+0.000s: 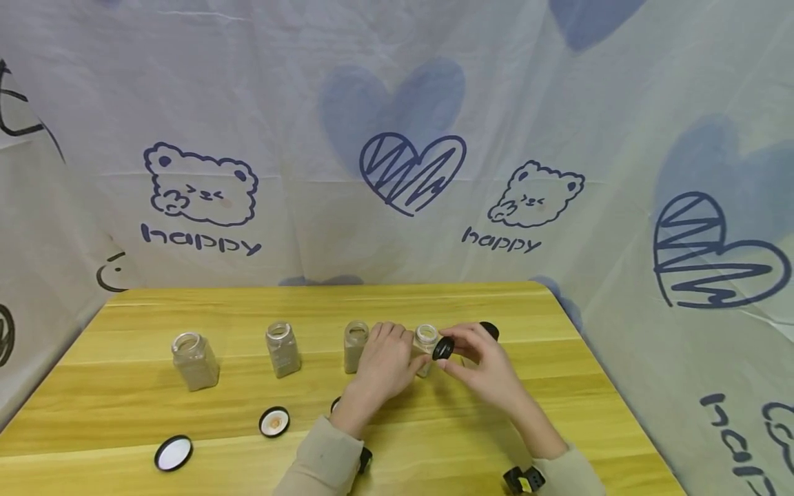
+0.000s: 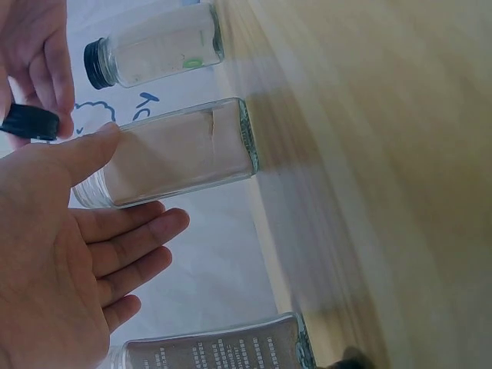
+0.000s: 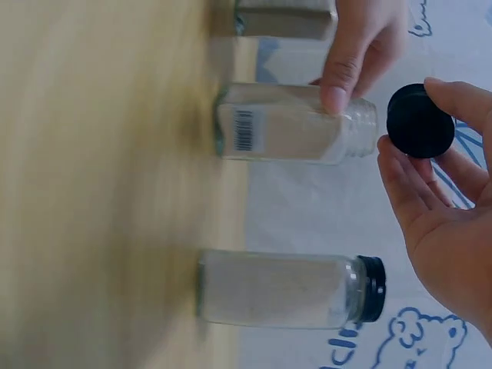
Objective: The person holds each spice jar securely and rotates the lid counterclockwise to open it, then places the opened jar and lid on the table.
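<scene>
My left hand (image 1: 386, 362) steadies a square glass jar (image 3: 296, 131) at its shoulder, thumb on the near side and fingers round the far side. That jar stands upright with its threaded mouth uncovered, and a barcode label shows in the right wrist view. Just to the right of the mouth, my right hand (image 1: 486, 365) pinches a black screw lid (image 3: 420, 121) between thumb and fingers. The lid is tilted and apart from the jar's rim. Pale contents seem to fill the jar (image 2: 184, 150) in the left wrist view.
To the left stand three uncapped jars, at far left (image 1: 196, 362), mid-left (image 1: 283, 350) and beside my left hand (image 1: 355, 346). Lids lie upturned nearer me, one (image 1: 174, 453) at left, another (image 1: 274, 421) further right. A capped jar (image 3: 277, 288) stands on the right.
</scene>
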{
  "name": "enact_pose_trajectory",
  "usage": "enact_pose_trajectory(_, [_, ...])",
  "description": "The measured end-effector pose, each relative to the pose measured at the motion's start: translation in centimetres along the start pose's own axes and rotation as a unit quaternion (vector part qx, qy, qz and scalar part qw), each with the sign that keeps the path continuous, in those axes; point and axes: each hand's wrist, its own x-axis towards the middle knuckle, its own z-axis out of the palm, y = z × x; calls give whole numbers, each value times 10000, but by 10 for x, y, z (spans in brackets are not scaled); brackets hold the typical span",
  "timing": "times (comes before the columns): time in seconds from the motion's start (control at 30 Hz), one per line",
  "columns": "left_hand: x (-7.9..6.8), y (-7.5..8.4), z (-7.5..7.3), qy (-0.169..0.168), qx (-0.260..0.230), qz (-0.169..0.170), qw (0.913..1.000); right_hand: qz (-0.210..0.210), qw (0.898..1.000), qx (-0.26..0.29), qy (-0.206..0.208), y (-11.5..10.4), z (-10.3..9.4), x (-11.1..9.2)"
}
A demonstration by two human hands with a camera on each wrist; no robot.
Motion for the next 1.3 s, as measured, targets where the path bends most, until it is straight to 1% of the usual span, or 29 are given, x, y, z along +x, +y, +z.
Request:
enact_pose_trajectory(0.07, [0, 0, 0, -17, 10, -12, 10000, 110, 9995, 284, -86, 2, 1, -4])
enact_pose_trajectory(0.2, [0, -1, 0, 24, 29, 5, 10000, 201, 9962, 794, -311, 9, 3, -11])
enact_pose_trajectory(0.3, [0, -1, 1, 51, -17, 19, 10000, 269, 9950, 837, -472, 15, 6, -16])
enact_pose_trajectory(0.47, [0, -2, 1, -8, -89, 14, 10000, 378, 9945, 652, -724, 21, 11, -22])
enact_pose_trajectory(0.6, [0, -2, 0, -9, -94, 17, 10000, 441, 9930, 392, -1021, 24, 16, -25])
enact_pose_trajectory(0.77, [0, -2, 1, 15, -88, 25, 10000, 361, 9888, -127, -1444, 26, 22, -26])
enact_pose_trajectory(0.87, [0, -2, 1, -1, -81, 8, 10000, 313, 9837, -428, -1718, 28, 25, -28])
enact_pose_trajectory(0.97, [0, -2, 1, -25, -68, 0, 10000, 149, 9778, -773, -1939, 28, 27, -29])
enact_pose_trajectory(1.1, [0, -2, 1, -33, -50, -6, 10000, -114, 9702, -1176, -2116, 25, 30, -30])
enact_pose_trajectory(1.3, [0, -1, 0, -93, -110, -38, 9999, -229, 9590, -1597, -2328, 20, 34, -29])
